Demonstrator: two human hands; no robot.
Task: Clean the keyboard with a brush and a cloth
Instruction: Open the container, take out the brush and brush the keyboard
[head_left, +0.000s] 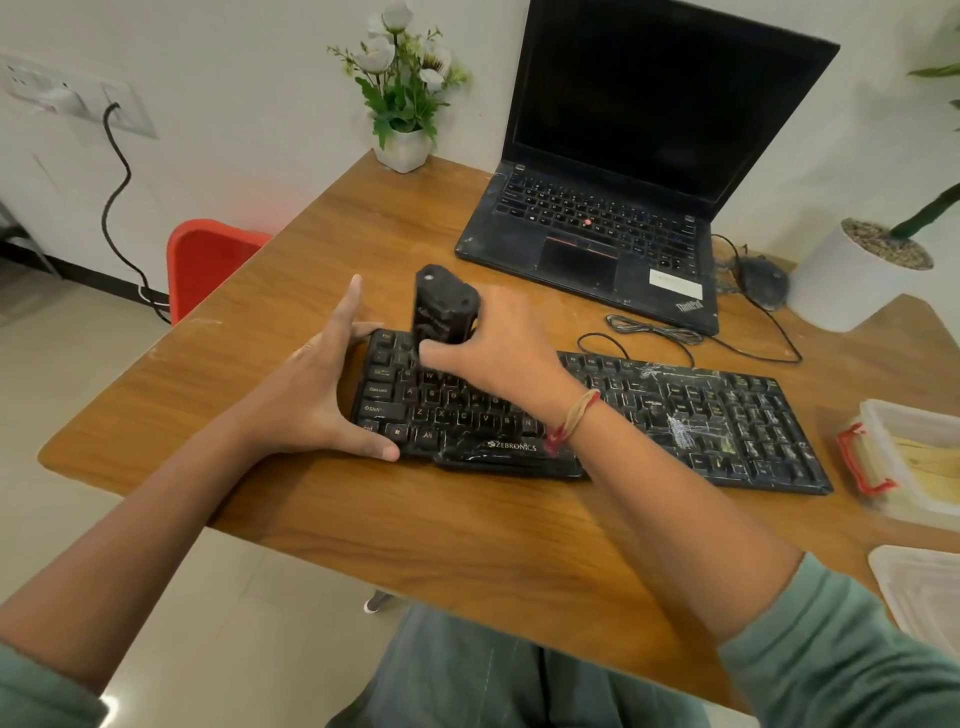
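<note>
A black dusty keyboard lies across the wooden table, with white smears on its right half. My right hand grips a black brush by its upright handle, over the upper left keys; its bristles are hidden behind my fingers. My left hand holds the keyboard's left end, thumb on the front corner and fingers spread along the side edge. No cloth is in view.
An open black laptop stands behind the keyboard, with a mouse and cables to its right. A flower pot, a white planter, a clear box with red clips and a red chair surround the table.
</note>
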